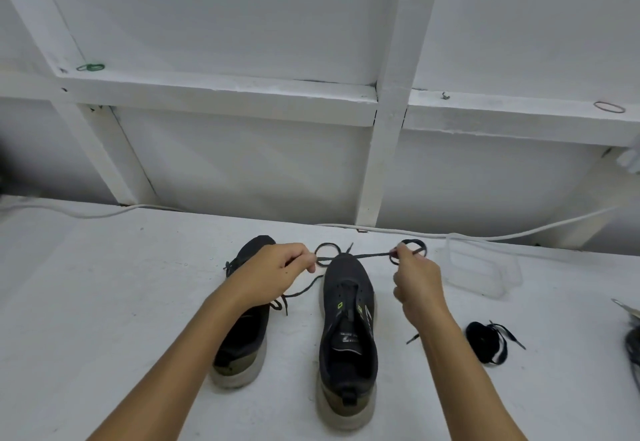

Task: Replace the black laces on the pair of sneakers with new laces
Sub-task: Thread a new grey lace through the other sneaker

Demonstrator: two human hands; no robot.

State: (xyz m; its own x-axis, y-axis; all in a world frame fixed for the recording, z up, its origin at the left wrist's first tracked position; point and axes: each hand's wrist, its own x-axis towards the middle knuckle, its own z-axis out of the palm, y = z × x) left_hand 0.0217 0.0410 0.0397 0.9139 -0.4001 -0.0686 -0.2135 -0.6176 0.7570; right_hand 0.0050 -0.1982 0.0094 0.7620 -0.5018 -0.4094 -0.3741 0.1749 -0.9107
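Two black sneakers with pale soles stand side by side on the white table, toes pointing away. The right sneaker (348,333) has no lace in its eyelets. The left sneaker (242,333) lies partly under my left forearm, and a lace end trails beside it. Above the right sneaker's toe a black lace (372,254) is stretched between my hands. My left hand (273,276) pinches its left end, where it forms a loop. My right hand (417,284) pinches the other end, where the lace is coiled. A bundled black lace (486,342) lies on the table at the right.
A clear plastic tray (483,272) sits beyond my right hand. White cables (398,231) run along the table's back edge below a white framed wall. A dark object (632,347) pokes in at the right edge. Rubber bands lie on the wall ledge.
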